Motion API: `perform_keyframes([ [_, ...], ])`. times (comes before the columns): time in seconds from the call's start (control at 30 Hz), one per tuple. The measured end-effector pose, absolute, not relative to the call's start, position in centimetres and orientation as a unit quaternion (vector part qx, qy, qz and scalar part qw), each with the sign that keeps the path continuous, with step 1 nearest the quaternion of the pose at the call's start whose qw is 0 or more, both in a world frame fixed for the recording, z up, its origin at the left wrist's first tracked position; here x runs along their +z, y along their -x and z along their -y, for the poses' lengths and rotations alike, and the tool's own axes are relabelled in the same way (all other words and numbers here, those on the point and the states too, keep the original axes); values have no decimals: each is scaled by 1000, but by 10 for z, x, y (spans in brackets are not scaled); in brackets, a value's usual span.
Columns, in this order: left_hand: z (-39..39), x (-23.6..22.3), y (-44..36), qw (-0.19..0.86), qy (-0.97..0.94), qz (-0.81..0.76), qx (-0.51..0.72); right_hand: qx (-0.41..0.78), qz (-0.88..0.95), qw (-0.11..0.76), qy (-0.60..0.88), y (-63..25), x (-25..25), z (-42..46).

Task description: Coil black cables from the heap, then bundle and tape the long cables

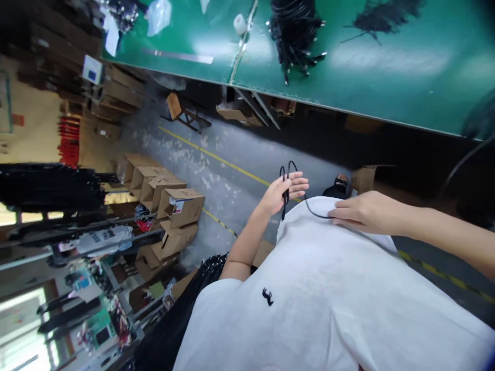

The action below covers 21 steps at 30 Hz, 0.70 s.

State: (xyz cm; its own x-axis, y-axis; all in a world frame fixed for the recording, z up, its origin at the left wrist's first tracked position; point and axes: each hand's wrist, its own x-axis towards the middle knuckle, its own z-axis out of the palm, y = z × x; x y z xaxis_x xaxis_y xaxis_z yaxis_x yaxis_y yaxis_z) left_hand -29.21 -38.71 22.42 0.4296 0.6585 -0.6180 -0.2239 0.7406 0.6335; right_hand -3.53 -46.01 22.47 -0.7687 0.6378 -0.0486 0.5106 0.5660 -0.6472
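Note:
A thin black cable (311, 212) runs between my two hands in front of my white shirt. My left hand (280, 191) holds several loose loops of it, the thumb laid over the cable and the fingers stretched out to the right. The loops stand up above the palm, and one cable end hangs below it. My right hand (359, 211) is closed in a pinch on the cable's other stretch, near the shirt's hem. What lies beneath those right fingers is hidden.
Across the top stands a green table (367, 82) bearing a bundle of black cables (296, 33), black cable ties (386, 18) and a metal ruler (181, 55). Open cardboard boxes (180, 206) and a wooden stool (181, 109) are on the floor. A sandalled foot (341, 180) shows below.

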Motion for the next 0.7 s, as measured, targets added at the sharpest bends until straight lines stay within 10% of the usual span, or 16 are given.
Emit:
perform_keyframes([
  [0.23,405,226,279,910,-284,-297,65,434,792,163,398,21,234,392],
  [0.7,400,256,295,845,-142,-427,289,467,644,158,586,-50,141,402],
])
